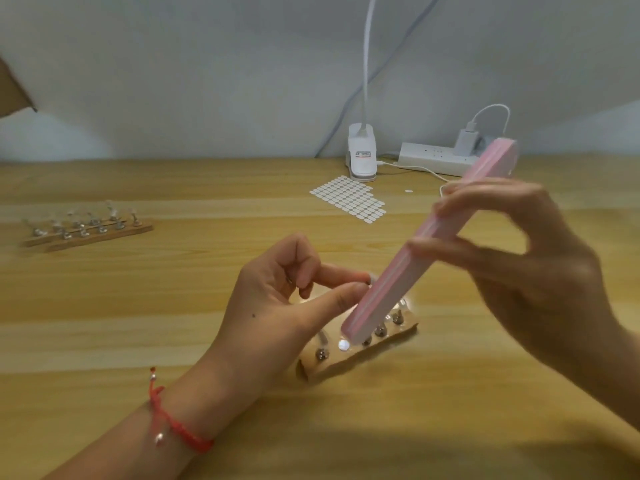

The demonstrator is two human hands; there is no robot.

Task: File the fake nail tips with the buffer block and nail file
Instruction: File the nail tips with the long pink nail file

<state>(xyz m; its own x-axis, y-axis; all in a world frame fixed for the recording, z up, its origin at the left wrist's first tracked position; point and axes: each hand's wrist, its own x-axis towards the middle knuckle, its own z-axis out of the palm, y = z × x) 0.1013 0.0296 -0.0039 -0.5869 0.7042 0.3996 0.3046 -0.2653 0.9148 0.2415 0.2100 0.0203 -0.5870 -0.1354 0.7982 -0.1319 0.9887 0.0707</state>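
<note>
A long pink buffer block is held at a slant by my right hand, thumb and fingers pinching its middle. Its lower end rests over a small wooden holder with several metal pegs that carry clear nail tips. My left hand pinches one nail tip between thumb and forefinger, right against the block's lower side; the tip itself is mostly hidden. A red string bracelet is on my left wrist. No separate nail file is in view.
Two more wooden holders with nail tips lie at the far left. A sheet of white adhesive tabs, a clip lamp base and a power strip with a charger and cable sit at the back of the wooden table.
</note>
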